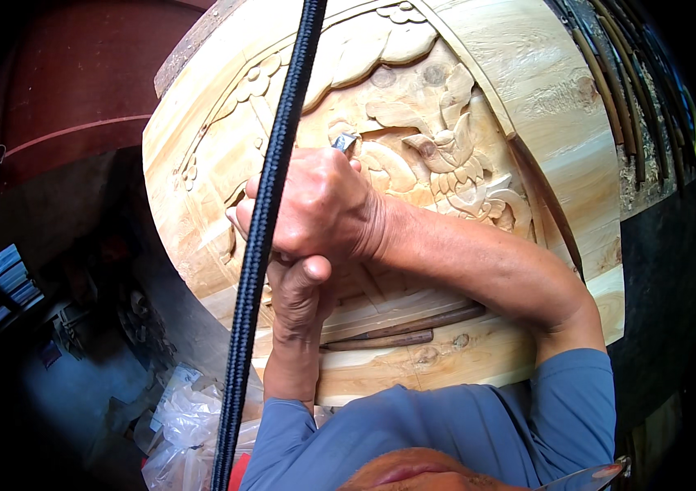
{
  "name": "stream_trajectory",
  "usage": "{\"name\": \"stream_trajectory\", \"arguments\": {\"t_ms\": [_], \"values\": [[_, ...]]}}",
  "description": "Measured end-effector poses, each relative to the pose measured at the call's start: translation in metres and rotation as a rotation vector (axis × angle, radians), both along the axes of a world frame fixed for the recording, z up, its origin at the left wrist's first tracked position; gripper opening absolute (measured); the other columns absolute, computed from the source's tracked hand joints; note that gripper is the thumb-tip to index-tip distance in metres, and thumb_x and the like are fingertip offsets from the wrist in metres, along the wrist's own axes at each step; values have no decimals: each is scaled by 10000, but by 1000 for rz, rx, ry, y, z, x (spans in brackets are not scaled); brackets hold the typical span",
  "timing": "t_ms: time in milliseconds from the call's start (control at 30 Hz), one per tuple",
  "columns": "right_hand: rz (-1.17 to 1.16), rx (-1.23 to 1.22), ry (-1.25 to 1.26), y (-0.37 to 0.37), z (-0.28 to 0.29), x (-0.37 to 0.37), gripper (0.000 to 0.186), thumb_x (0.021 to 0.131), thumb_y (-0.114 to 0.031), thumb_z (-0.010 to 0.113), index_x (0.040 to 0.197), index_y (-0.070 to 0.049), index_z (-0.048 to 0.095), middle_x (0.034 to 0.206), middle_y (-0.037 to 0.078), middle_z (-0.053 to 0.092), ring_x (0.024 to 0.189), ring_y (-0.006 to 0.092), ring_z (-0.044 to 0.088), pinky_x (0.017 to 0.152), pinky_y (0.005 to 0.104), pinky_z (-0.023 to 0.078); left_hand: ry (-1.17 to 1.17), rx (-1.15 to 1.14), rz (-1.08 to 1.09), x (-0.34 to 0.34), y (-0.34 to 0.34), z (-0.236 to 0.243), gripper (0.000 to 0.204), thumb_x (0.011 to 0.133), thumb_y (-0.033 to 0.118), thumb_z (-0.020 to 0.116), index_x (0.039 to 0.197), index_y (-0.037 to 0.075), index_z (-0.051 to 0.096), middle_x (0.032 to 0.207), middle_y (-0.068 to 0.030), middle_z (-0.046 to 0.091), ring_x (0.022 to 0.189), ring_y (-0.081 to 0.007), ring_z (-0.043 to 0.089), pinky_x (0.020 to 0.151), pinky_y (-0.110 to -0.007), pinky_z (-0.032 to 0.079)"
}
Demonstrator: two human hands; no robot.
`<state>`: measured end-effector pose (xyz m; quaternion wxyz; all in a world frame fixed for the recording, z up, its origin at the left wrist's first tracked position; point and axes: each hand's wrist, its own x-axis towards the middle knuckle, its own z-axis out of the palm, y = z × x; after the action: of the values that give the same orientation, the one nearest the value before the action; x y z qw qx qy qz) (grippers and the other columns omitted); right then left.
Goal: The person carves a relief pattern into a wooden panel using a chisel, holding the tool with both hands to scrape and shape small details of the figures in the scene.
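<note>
A pale wooden panel (pixel 544 65) carved in relief with flowers, leaves and scalloped drapery lies before me. My right hand (pixel 319 204) is closed in a fist over its middle, around a chisel whose short metal blade (pixel 345 141) shows above the knuckles, at the carved surface. The handle is hidden in the grip. Just below and against it is my left hand (pixel 295 282), closed with the thumb bent upward. Its other fingers are mostly covered by the right hand, so what they hold cannot be seen.
Long-handled carving tools (pixel 622 90) lie in a row at the far right. One tool with a brown handle (pixel 540 192) rests on the panel near my right forearm; others (pixel 397 331) lie along its near edge. A black braided cord (pixel 270 188) crosses the view. Plastic bags (pixel 188 425) sit lower left.
</note>
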<state>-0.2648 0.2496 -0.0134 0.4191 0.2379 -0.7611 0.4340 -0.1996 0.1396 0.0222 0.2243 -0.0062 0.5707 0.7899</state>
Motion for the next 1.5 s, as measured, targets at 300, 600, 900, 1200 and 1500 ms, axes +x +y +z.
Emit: {"name": "stream_trajectory", "arguments": {"t_ms": [300, 600, 900, 1200, 1500], "values": [[-15, 14, 52, -2, -3, 3, 136, 726, -194, 775, 727, -128, 656, 713, -6, 573, 629, 190, 654, 541, 354, 521, -18, -66, 20, 7, -8, -1, 1328, 783, 595, 948, 1723, 27, 201, 1745, -257, 326, 1614, -394, 359, 1357, -494, 295], [11, 148, 6, -5, 2, 11, 140, 732, -252, 724, 725, -132, 654, 726, -8, 568, 693, 174, 639, 598, 327, 494, -89, 110, 76, 9, -3, -7, 1345, 692, 584, 985, 1678, 30, 256, 1672, -176, 418, 1566, -327, 423, 1333, -461, 334], [56, 101, -43, -7, 12, 8, 148, 692, -225, 703, 758, -128, 612, 725, 2, 528, 654, 162, 607, 552, 336, 452, 26, 144, 61, 9, 0, -16, 1340, 774, 723, 848, 1709, 29, 185, 1730, -256, 331, 1602, -382, 367, 1361, -510, 257], [-39, 72, 90, -1, 17, 3, 154, 842, -253, 818, 820, -124, 738, 679, -12, 560, 602, 161, 629, 489, 322, 455, 167, 97, 49, 11, 10, -23, 1332, 801, 642, 882, 1755, 180, 75, 1738, -211, 300, 1608, -447, 348, 1373, -611, 217], [82, -122, -27, 0, 14, 7, 352, 900, -352, 788, 704, -132, 595, 659, 52, 589, 599, 257, 672, 552, 412, 538, 212, 35, 198, 14, 29, -8, 1318, 790, 509, 935, 1743, 267, 57, 1691, -165, 345, 1561, -472, 407, 1347, -646, 272]]}}
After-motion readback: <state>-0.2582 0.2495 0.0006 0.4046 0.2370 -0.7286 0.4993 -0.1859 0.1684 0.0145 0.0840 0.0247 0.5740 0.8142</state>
